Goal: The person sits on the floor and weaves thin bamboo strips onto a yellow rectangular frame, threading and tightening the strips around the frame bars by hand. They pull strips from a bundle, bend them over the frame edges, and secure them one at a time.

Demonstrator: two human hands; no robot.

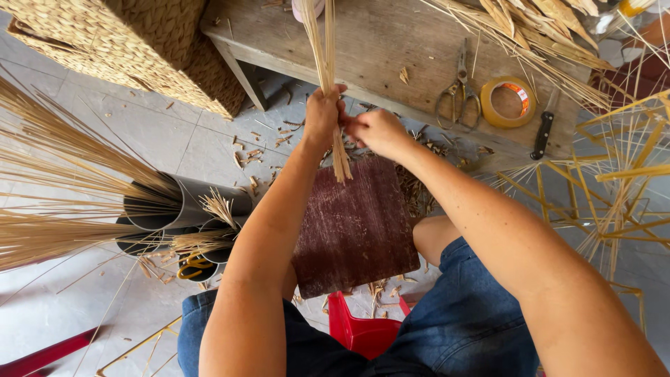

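My left hand (322,113) is closed around a thin bundle of pale bamboo sticks (325,66) held upright, their lower ends hanging just above a dark red wooden board (356,230). Beside it, my right hand (377,129) pinches the same bundle at the grip point. The board rests on a red plastic stool (363,329) between my knees. The sticks' upper ends run out of view at the top.
A wooden bench (391,42) ahead carries scissors (458,94), a roll of tape (508,102), a black-handled knife (543,129) and loose strips. Grey tubes (174,209) full of sticks lie at left. A woven basket (139,42) stands far left, a bamboo frame (614,188) at right.
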